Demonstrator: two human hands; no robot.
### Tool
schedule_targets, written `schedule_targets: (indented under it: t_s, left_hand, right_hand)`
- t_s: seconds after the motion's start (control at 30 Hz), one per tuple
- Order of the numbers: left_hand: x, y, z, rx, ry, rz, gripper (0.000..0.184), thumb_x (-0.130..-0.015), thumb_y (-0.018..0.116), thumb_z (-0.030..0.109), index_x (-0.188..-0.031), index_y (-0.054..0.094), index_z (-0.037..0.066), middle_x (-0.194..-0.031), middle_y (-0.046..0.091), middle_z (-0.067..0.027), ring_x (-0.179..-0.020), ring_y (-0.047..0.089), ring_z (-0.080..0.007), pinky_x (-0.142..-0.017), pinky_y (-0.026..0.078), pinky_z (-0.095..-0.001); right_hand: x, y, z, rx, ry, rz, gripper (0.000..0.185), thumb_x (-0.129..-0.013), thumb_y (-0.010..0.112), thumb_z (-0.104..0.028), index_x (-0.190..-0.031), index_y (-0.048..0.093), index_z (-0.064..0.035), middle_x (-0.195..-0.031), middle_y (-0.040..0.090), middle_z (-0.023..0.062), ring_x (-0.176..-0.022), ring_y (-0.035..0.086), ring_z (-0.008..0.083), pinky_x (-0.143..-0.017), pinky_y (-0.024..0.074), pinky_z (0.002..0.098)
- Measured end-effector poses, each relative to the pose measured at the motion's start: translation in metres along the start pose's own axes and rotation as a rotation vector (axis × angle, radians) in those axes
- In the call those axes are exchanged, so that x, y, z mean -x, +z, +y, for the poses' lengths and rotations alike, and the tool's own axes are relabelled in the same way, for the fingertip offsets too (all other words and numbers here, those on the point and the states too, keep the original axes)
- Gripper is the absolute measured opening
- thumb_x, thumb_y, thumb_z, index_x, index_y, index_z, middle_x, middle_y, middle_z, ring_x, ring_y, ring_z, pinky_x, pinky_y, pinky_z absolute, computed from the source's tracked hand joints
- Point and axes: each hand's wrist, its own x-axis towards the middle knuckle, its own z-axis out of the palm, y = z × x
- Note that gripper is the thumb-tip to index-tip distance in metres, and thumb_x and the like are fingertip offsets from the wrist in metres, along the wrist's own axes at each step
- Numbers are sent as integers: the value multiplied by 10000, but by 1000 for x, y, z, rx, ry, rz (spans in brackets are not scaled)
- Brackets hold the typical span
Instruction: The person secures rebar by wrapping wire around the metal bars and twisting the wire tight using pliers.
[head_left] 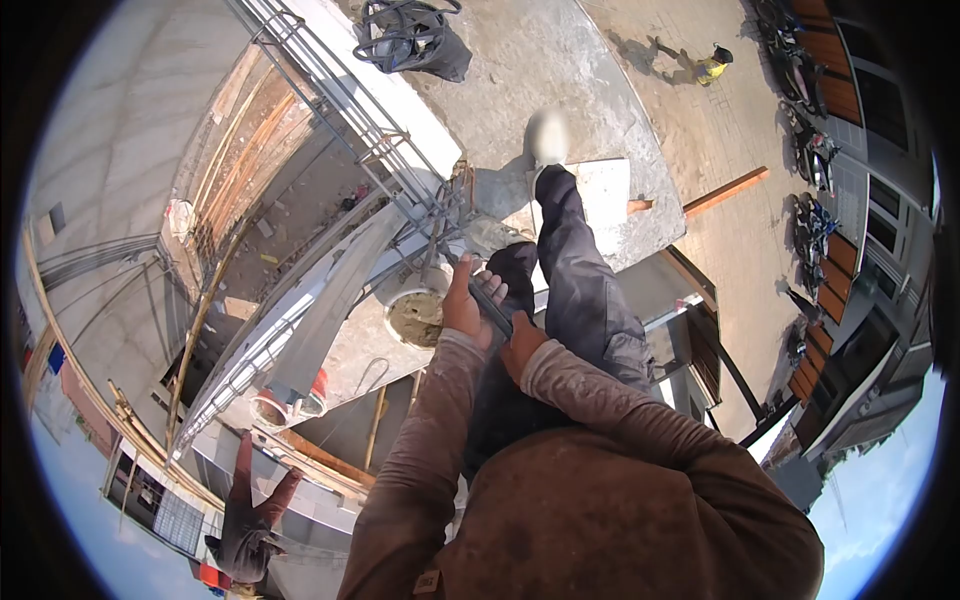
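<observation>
Both of my hands meet at a dark, narrow, long object, too small to name, in front of my lap. My left hand [470,300] has its fingers curled around the upper part of it. The lower end is in my right hand [522,345], which is closed and lies just to the right. Left of my left hand stands a round bucket [415,318] with grey-brown wet mix inside. Tied steel bars [405,190] run from the top left down to a spot just above the bucket.
A dark bag [425,45] lies on the concrete slab [600,100] at the top. A wooden plank [730,192] juts past the slab's right edge. Lower ground with parked motorbikes [815,150] lies beyond. Two other people are visible, one at lower left [245,530], one at upper right [710,70].
</observation>
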Motion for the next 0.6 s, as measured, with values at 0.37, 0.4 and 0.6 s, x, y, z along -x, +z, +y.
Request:
schedule_targets:
  t_s: [0.37,0.4,0.6]
  left_hand:
    - [-5,-11,-2,57,-56,-218,278,-918,681,365,-967,532,134,-798,529,11,-719,557,-139,-659,509,-315]
    - [-3,-5,-6,-36,36,-51,303,-902,697,376,-999,546,133,-819,540,7,-740,562,-135,-668,503,-307]
    - [-10,8,-7,-80,14,132,356,-889,701,426,-1010,559,122,-854,544,1,-749,566,-137,-676,486,-297]
  right_hand:
    - [-35,4,26,-1014,119,-724,368,-845,650,-147,-1103,433,0,-832,625,268,-893,647,465,-821,521,492]
    - [-22,3,10,-516,61,-348,354,-850,638,-169,-1089,437,-1,-872,632,283,-899,636,483,-822,515,498]
    - [-19,5,18,110,-141,220,375,-861,624,-171,-1132,442,14,-917,658,276,-855,669,446,-752,538,483]
